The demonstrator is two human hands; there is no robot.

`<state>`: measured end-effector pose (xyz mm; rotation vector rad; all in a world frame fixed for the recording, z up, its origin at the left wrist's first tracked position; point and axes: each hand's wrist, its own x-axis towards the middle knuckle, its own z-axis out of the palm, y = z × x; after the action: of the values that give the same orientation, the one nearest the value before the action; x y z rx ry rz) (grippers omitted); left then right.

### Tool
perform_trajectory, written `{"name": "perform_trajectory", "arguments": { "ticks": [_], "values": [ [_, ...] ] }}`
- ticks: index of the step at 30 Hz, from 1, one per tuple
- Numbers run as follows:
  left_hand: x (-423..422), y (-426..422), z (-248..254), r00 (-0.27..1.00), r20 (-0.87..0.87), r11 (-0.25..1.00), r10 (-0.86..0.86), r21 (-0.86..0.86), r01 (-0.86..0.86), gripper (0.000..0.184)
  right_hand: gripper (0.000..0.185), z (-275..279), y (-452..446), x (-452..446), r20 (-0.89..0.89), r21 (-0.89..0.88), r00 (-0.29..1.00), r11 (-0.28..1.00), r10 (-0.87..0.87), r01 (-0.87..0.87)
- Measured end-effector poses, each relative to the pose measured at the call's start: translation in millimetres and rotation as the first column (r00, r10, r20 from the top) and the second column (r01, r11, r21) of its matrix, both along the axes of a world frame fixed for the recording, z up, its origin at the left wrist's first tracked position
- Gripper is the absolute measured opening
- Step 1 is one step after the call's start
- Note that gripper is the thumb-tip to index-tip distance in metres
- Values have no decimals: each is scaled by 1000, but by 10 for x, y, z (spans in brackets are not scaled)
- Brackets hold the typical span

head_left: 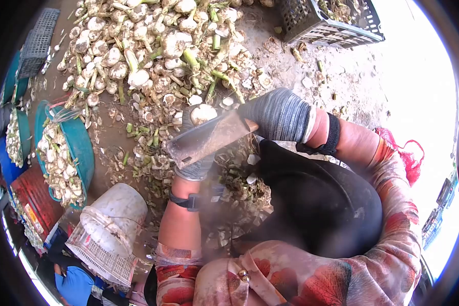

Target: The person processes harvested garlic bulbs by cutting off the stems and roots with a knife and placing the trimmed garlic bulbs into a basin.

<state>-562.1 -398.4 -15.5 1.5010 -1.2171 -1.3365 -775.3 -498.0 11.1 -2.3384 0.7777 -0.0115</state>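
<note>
We find the right hand (278, 115), in a striped knit glove, closed in a fist on the handle of a cleaver (209, 138). The broad blade slants across the front of the left hand (198, 168), also gloved, and hides most of it. We judge that the left hand pinches a garlic bulb (204, 113) just beyond the blade's upper side; its grey fingers show beside the bulb, but we cannot tell the exact placing of the thumb. The grip appears meant to steady the bulb close to the blade, and the gloves presumably guard the skin. We cannot tell whether the blade touches the bulb.

Ahead, a garlic pile (173, 45) with stalks attached lies on the ground, apparently placed within easy reach. Cut stalks and peelings (150, 140) are scattered between it and the person. To the left, a teal basin (84, 140) holds paler bulbs, near a dirty white bucket (127, 201). A dark plastic crate (316, 33) stands beyond the pile, to the right.
</note>
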Motion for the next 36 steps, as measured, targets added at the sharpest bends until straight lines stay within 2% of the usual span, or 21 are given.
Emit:
{"name": "perform_trajectory", "arguments": {
  "ticks": [4,5,7,10,11,12,13,14,16,17,18,20,22,24,25,28,30,32,33,34,36],
  "values": [
    [58,68,-127,995,-89,992,53,118,-42,51,17,-153,36,-26,-57,47,998,999,15,-12],
    [193,90,-333,953,236,967,-188,-127,222,50,19,-238,17,-40,-128,20,992,1000,-18,21],
    [-133,55,197,995,-63,984,79,166,-68,51,22,-467,-225,-151,-311,12,944,992,-114,124],
    [15,133,324,994,71,993,85,-82,-79,40,30,-619,-438,-481,-367,15,884,948,-291,318],
    [378,65,385,968,234,990,92,83,-114,37,35,-789,-406,-564,-331,-47,814,870,-477,490],
    [808,61,387,927,197,933,318,112,-343,35,41,-710,-387,-563,-255,22,726,747,-639,665],
    [1559,72,203,653,-673,903,348,54,-426,27,41,-793,-420,-547,-149,-17,695,705,-703,709],
    [1947,62,429,595,-756,896,271,-27,-443,33,42,-880,-459,-532,-39,-47,656,657,-754,752],
    [2369,47,824,321,-729,508,604,42,-860,59,44,-956,-579,-477,-16,68,692,690,-722,721],
    [2544,117,876,168,-759,445,629,174,-879,57,45,-1060,-601,-413,-8,126,676,670,-737,731],
    [2486,90,820,173,-766,452,619,167,-876,57,45,-1144,-657,-344,8,175,658,649,-753,740],
    [2196,138,523,507,-462,562,727,-23,-827,52,49,-1218,-696,-131,108,273,625,628,-773,729],
    [1761,61,231,668,-564,835,486,73,-545,46,52,-1353,-822,-16,-62,336,659,606,-750,721],
    [926,-147,168,877,-120,883,466,-9,-470,49,51,-1336,-842,16,-82,373,636,568,-767,734],
    [645,-233,196,926,-39,925,375,-58,-377,49,51,-1260,-815,17,-73,352,620,562,-781,749],
    [131,-472,315,972,80,970,221,-122,-211,53,52,-1154,-734,-134,42,313,645,623,-763,717],
    [-38,-576,294,968,233,993,92,-95,-72,54,54,-809,-524,-144,279,222,743,794,-608,566],
    [-94,-713,249,962,201,981,-183,105,165,62,55,-258,-353,-18,320,400,802,840,-504,368],
    [-51,-720,-8,959,114,966,-258,59,252,60,52,-301,-254,3,328,212,849,908,-414,360],
    [65,-614,-441,903,347,907,-254,-240,347,53,50,-247,-172,41,304,128,899,948,-316,290],
    [27,-601,-136,942,105,946,-319,-28,323,48,47,-326,-87,39,355,116,898,966,-260,233]
  ]
}}
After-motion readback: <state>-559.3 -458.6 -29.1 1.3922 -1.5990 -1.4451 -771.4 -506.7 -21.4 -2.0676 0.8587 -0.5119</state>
